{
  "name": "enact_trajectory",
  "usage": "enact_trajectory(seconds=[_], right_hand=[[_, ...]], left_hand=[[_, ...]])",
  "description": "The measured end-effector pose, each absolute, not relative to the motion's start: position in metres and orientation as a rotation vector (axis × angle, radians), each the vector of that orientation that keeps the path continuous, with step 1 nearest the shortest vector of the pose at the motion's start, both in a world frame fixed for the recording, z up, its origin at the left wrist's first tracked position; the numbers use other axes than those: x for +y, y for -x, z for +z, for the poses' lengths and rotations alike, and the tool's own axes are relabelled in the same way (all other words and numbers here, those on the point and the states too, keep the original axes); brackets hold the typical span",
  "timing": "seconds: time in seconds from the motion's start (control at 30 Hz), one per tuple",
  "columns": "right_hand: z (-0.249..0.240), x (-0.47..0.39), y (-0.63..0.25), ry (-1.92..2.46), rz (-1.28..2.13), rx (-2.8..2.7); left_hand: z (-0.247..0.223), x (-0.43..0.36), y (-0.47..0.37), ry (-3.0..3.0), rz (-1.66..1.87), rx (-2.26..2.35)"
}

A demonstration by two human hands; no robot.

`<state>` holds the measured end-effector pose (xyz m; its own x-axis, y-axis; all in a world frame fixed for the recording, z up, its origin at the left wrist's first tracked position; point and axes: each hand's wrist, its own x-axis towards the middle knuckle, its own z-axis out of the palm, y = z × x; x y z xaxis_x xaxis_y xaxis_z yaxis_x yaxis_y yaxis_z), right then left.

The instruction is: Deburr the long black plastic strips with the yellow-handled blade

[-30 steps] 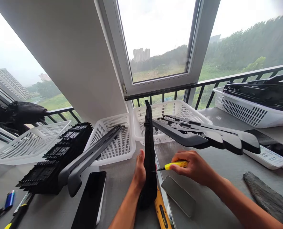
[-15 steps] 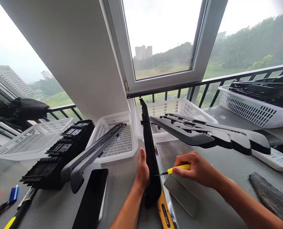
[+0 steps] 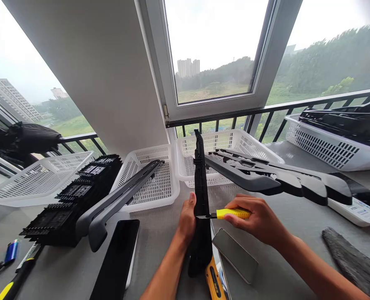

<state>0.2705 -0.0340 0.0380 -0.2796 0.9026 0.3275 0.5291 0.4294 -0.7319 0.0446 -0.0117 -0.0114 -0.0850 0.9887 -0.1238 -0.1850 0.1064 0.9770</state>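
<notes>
Showing from the head view, over a grey worktop (image 3: 156,233): one long black plastic trim piece (image 3: 202,196), standing out lengthwise in front of the person. Left hand (image 3: 187,216): grasping the trim piece's left side, thumb upward, fingers partly hidden. Right hand (image 3: 256,218): clenching a yellow-handled craft knife (image 3: 234,213), its blade crossing the trim piece's lower part. Yellow tool (image 3: 215,279): lying beside the trim piece's near end. Grey smartphone (image 3: 236,256): lying below the knife. Black-screened smartphone (image 3: 116,258): lying left of the left forearm. Two grey curved bars (image 3: 122,200): resting across a white basket (image 3: 172,199).
</notes>
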Motion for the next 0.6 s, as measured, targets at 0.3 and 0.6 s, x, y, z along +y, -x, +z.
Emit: enact_trajectory(seconds=[0.3,0.6], right_hand=[[0.041,-0.035,-0.27,1.217,0.658,-1.957],[0.044,-0.036,-0.273,1.257,0.699,-1.994]], left_hand=[[0.008,-0.012,-0.049,-0.961,1.181,1.1],[0.011,-0.011,-0.048,-0.926,1.125,1.011]])
